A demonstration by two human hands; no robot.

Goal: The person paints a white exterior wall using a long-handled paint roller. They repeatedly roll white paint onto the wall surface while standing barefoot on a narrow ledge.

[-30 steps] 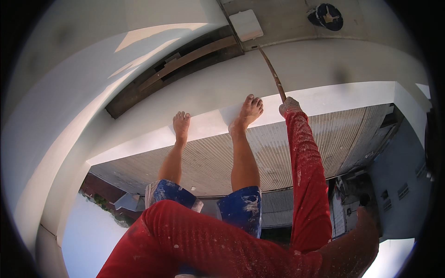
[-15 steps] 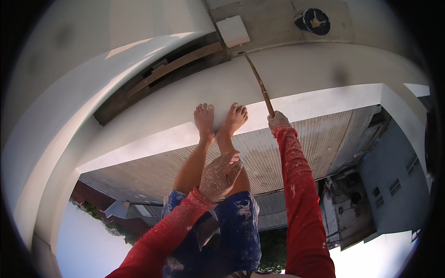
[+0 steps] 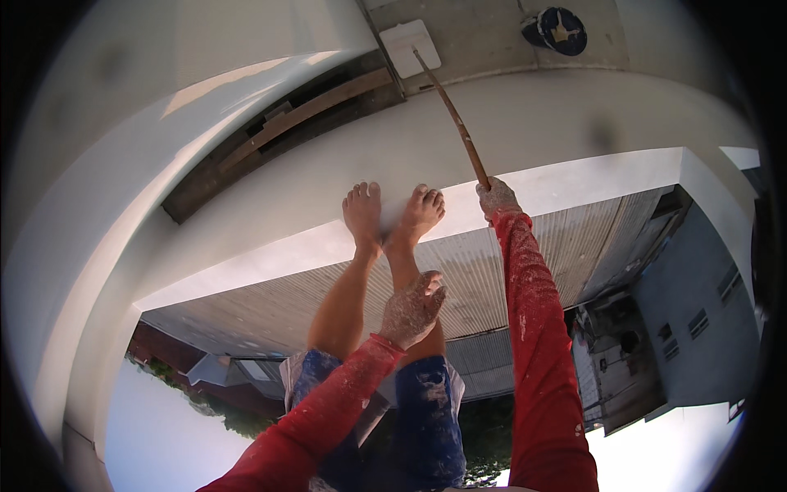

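My right hand (image 3: 498, 198), dusted with white specks, is wrapped round the near end of a long brown wooden pole (image 3: 459, 123). The pole slopes away to the upper left. Its thin far end meets a white rectangular tray or panel (image 3: 403, 64) on the lower grey floor; whatever head it carries blends into the white. My left hand (image 3: 411, 316), equally speckled, hovers in front of my right shin. Its fingers are loosely bent, the thumb stands apart from them, and no object shows in it.
My bare feet (image 3: 416, 215) stand on a pale ledge (image 3: 566, 174) with a drop on the near side, above a corrugated roof (image 3: 475, 283). A dark bucket (image 3: 561, 31) with pale smears stands at the far right. Brown boards (image 3: 303, 119) lie in a recess at left.
The pole's far end has moved up and left onto the white tray or panel, with my right hand reaching slightly farther out. My left hand has shifted right and a little nearer.
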